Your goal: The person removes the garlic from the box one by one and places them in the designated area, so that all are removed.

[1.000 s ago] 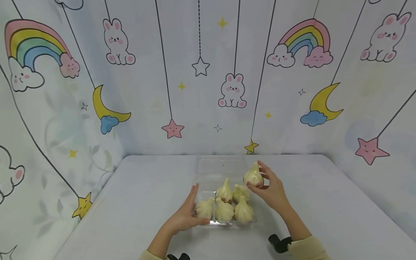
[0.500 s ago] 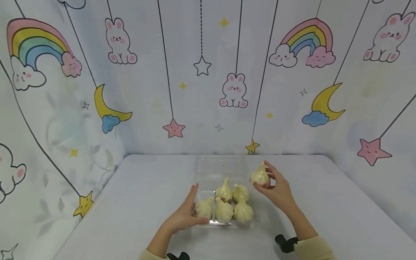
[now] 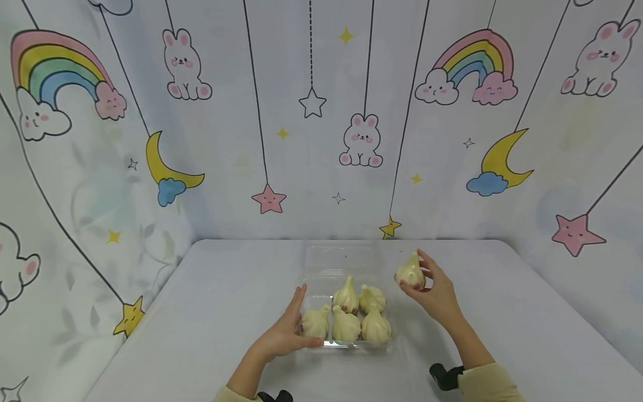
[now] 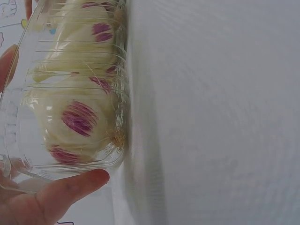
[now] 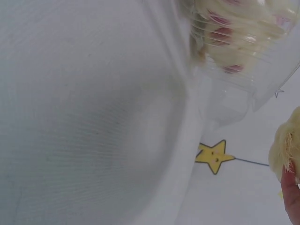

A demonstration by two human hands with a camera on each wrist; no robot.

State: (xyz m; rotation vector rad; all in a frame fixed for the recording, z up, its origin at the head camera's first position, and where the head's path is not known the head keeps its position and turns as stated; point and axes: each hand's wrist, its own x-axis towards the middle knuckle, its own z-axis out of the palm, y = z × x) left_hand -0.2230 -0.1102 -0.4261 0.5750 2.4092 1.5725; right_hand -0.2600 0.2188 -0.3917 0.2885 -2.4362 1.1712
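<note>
Off to the right of a clear plastic box (image 3: pixel 351 344), my right hand (image 3: pixel 439 296) holds a garlic bulb (image 3: pixel 410 274) in the air, pinched between thumb and fingers, its stem pointing up. The root end of that bulb (image 5: pixel 287 145) shows at the edge of the right wrist view. Several more garlic bulbs (image 3: pixel 346 325) sit inside the box in two rows; purple patches mark them in the left wrist view. My left hand (image 3: pixel 283 333) rests against the box's near left corner, fingers straight along its left side and thumb (image 4: pixel 77 187) along the front.
The box's transparent lid (image 3: pixel 341 258) lies folded back behind it. White cloth covers the table (image 3: pixel 226 290). A curtain (image 3: pixel 296 156) printed with rainbows, rabbits and stars hangs behind. Dark camera mounts (image 3: pixel 444 377) are strapped at both wrists.
My right hand has carried the garlic bulb to the right, away from above the box's back right side. The left hand and the box have stayed in place.
</note>
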